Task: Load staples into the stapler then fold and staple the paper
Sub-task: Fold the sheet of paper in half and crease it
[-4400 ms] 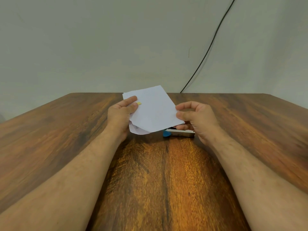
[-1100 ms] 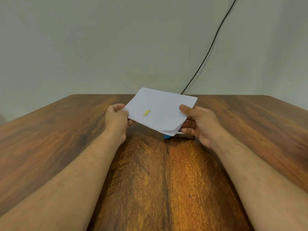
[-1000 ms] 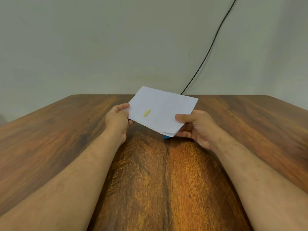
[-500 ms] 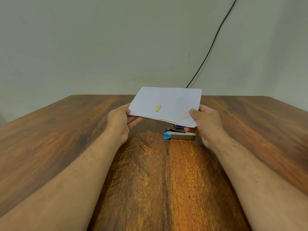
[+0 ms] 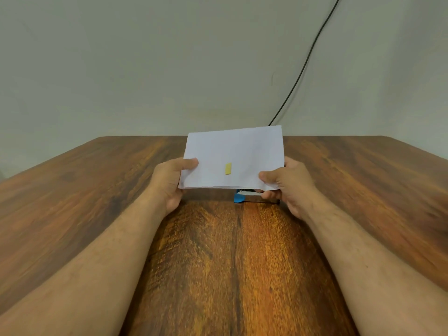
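A folded white paper point(image 5: 242, 151) with a small yellow tag point(image 5: 228, 168) on its face is held above the wooden table point(image 5: 97, 190), roughly level and square to me. My left hand point(image 5: 169, 183) pinches its left near corner, thumb on top. My right hand point(image 5: 288, 185) pinches the right near corner the same way. Under the paper's near edge lies the stapler point(image 5: 247, 197), metal with a blue end pointing left; most of it is hidden by the paper and my right hand.
A black cable point(image 5: 303, 66) runs down the grey wall to the table's back edge behind the paper. Bare wood stretches to both sides and toward me between my forearms.
The paper has turned from a slanted position to square with me and dropped lower over the stapler. Both hands shifted their grips to the near corners.
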